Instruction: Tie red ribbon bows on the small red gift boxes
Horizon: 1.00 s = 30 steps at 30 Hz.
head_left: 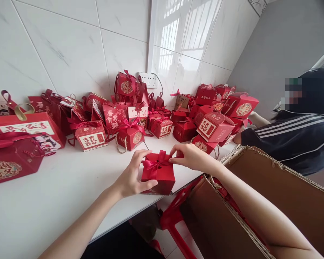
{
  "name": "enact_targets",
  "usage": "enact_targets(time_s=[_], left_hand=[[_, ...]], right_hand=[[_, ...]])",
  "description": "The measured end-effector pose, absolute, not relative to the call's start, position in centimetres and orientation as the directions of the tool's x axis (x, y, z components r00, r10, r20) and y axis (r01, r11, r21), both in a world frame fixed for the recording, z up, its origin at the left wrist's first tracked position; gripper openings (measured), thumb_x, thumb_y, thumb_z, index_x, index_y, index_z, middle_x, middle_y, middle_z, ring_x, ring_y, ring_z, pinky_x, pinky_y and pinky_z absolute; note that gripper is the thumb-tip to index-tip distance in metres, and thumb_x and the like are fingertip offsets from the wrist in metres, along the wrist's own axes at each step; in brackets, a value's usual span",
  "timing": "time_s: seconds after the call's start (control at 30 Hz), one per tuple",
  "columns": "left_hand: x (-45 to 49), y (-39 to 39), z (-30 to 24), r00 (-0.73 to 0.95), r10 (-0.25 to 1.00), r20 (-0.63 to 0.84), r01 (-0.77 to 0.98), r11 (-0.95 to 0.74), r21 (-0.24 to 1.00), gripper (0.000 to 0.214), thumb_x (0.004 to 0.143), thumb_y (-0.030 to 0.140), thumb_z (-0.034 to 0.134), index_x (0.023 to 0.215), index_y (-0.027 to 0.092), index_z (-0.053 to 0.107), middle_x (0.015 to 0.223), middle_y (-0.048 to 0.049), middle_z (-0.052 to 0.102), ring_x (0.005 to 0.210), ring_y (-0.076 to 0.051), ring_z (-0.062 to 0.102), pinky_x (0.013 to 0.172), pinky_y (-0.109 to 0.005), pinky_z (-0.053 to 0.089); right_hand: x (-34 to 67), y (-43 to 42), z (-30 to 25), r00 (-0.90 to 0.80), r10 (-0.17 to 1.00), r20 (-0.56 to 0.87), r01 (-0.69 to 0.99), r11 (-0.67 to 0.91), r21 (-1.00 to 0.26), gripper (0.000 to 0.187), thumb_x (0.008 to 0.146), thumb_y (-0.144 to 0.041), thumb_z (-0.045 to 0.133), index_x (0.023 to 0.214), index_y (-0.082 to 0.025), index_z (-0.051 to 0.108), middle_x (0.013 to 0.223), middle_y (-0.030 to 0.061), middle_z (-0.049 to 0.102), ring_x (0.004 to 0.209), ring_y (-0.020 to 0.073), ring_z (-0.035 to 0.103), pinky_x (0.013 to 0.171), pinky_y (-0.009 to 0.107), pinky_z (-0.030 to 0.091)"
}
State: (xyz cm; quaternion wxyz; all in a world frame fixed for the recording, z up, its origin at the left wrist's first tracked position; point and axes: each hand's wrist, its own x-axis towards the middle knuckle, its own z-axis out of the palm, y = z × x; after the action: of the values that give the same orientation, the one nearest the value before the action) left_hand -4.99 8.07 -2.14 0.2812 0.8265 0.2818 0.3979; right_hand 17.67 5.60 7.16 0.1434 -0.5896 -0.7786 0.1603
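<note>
A small red gift box (160, 176) with a red ribbon bow on top stands near the front edge of the white table (56, 194). My left hand (132, 176) wraps round the box's left side, thumb low on its front. My right hand (190, 157) pinches the ribbon at the box's top right corner. Both hands are closed on the box.
Many red gift boxes and bags (129, 135) crowd the back of the table along the tiled wall. An open cardboard carton (259, 201) sits at the right beside me. A red stool (175, 219) stands below. Another person in a dark striped jacket (294, 138) leans at the right.
</note>
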Motion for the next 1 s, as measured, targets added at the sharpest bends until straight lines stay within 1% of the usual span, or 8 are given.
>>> enact_targets(time_s=[0.17, 0.37, 0.47, 0.53, 0.6, 0.7, 0.83, 1.0], left_hand=[[-4.4, 7.5, -1.7, 0.435, 0.695, 0.572, 0.355, -0.716, 0.6, 0.062, 0.073, 0.045, 0.065, 0.124, 0.023, 0.037, 0.12, -0.0112, 0.04, 0.118, -0.03, 0.041, 0.096, -0.047, 0.043], [-4.2, 7.0, -1.6, 0.4, 0.766, 0.504, 0.39, -0.639, 0.663, 0.066, 0.07, 0.055, 0.065, 0.121, 0.022, 0.039, 0.12, -0.0118, 0.034, 0.123, -0.033, 0.036, 0.102, -0.051, 0.036], [-4.7, 7.4, -1.7, 0.443, 0.771, 0.458, 0.335, -0.616, 0.713, 0.075, 0.068, 0.071, 0.055, 0.125, 0.023, 0.039, 0.129, -0.0136, 0.032, 0.129, -0.034, 0.031, 0.106, -0.052, 0.03], [-5.1, 7.7, -1.4, 0.417, 0.782, 0.463, 0.313, -0.602, 0.735, 0.073, 0.072, 0.075, 0.043, 0.124, 0.023, 0.042, 0.132, -0.0134, 0.034, 0.128, -0.033, 0.032, 0.106, -0.051, 0.03], [-5.2, 7.9, -0.6, 0.336, 0.819, 0.466, 0.344, -0.567, 0.749, 0.064, 0.076, 0.072, 0.037, 0.114, 0.022, 0.048, 0.123, -0.0122, 0.044, 0.119, -0.03, 0.041, 0.1, -0.047, 0.036], [-4.8, 7.5, 1.2, 0.267, 0.877, 0.4, 0.451, -0.48, 0.752, 0.044, 0.077, 0.064, 0.038, 0.078, 0.021, 0.05, 0.085, -0.0045, 0.053, 0.086, -0.023, 0.053, 0.081, -0.036, 0.044], [-3.9, 6.3, 3.0, 0.308, 0.921, 0.239, 0.584, -0.381, 0.717, 0.046, 0.079, 0.061, 0.037, 0.056, 0.021, 0.031, 0.055, 0.0031, 0.04, 0.055, -0.015, 0.045, 0.058, -0.027, 0.037], [-3.5, 6.0, 3.9, 0.294, 0.943, 0.156, 0.675, -0.321, 0.664, 0.045, 0.076, 0.06, 0.04, 0.055, 0.021, 0.032, 0.05, 0.0039, 0.041, 0.048, -0.014, 0.043, 0.051, -0.025, 0.032]], right_hand=[[17.6, 5.0, 7.7, -0.254, 0.963, -0.091, 0.803, 0.158, -0.574, 0.021, 0.078, -0.034, 0.058, 0.066, -0.017, 0.057, 0.055, -0.002, 0.059, 0.051, 0.0098, 0.053, 0.048, 0.02, 0.038], [17.2, 4.2, 7.9, -0.422, 0.878, -0.227, 0.685, 0.144, -0.714, 0.032, 0.083, -0.04, 0.051, 0.06, -0.017, 0.053, 0.05, -0.0034, 0.056, 0.048, 0.0081, 0.05, 0.05, 0.02, 0.039], [17.6, 4.3, 8.6, -0.499, 0.824, -0.268, 0.702, 0.204, -0.682, 0.035, 0.082, -0.044, 0.053, 0.059, -0.017, 0.053, 0.054, -0.0029, 0.055, 0.05, 0.0081, 0.048, 0.049, 0.02, 0.037], [18.2, 5.0, 9.3, -0.466, 0.834, -0.296, 0.756, 0.201, -0.623, 0.042, 0.083, -0.05, 0.052, 0.057, -0.017, 0.054, 0.054, -0.0013, 0.056, 0.05, 0.0091, 0.049, 0.049, 0.021, 0.037], [18.7, 6.0, 9.8, -0.338, 0.914, -0.223, 0.806, 0.159, -0.571, 0.048, 0.086, -0.054, 0.046, 0.057, -0.017, 0.055, 0.053, 0.0005, 0.056, 0.051, 0.0112, 0.051, 0.052, 0.024, 0.04], [18.4, 8.1, 9.5, -0.207, 0.978, 0.011, 0.836, 0.183, -0.518, 0.043, 0.091, -0.046, 0.04, 0.072, -0.016, 0.063, 0.067, 0.0037, 0.064, 0.062, 0.015, 0.058, 0.06, 0.026, 0.044], [16.4, 10.1, 7.5, -0.406, 0.907, 0.111, 0.763, 0.403, -0.505, 0.027, 0.09, -0.033, 0.049, 0.103, -0.015, 0.065, 0.105, 0.0084, 0.068, 0.092, 0.0182, 0.063, 0.08, 0.027, 0.046], [14.8, 10.5, 6.4, -0.483, 0.865, 0.135, 0.762, 0.492, -0.422, 0.017, 0.082, -0.029, 0.061, 0.091, -0.016, 0.068, 0.091, 0.006, 0.07, 0.082, 0.0167, 0.064, 0.074, 0.025, 0.047]])
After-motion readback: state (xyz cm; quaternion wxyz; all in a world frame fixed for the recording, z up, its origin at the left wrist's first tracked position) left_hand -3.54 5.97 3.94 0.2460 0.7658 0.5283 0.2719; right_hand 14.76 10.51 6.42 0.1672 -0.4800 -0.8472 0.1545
